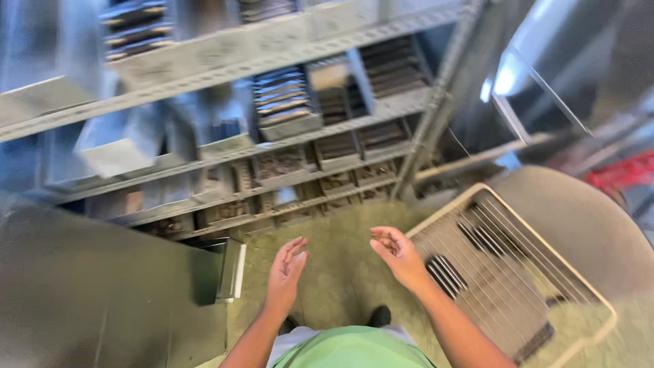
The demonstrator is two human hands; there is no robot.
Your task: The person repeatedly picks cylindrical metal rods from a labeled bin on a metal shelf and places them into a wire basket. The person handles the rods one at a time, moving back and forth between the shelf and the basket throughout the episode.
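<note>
Both of my hands hang in front of me over the floor, holding nothing. My left hand (286, 269) is open with the fingers loosely apart, palm turned inward. My right hand (396, 253) is open too, fingers slightly curled, palm up. It hovers close to the near corner of a cream wire basket (599, 300) that holds several dark flat parts. A metal shelving rack (225, 65) stands ahead of me, its levels filled with grey bins of dark stacked parts. The picture is blurred by motion.
A dark grey metal surface (102, 293) fills the lower left, with a small metal bin (228, 269) at its edge. A grey rounded surface (586, 218) lies under the basket at right. The green-grey floor (340, 238) shows between them, with my shoes below.
</note>
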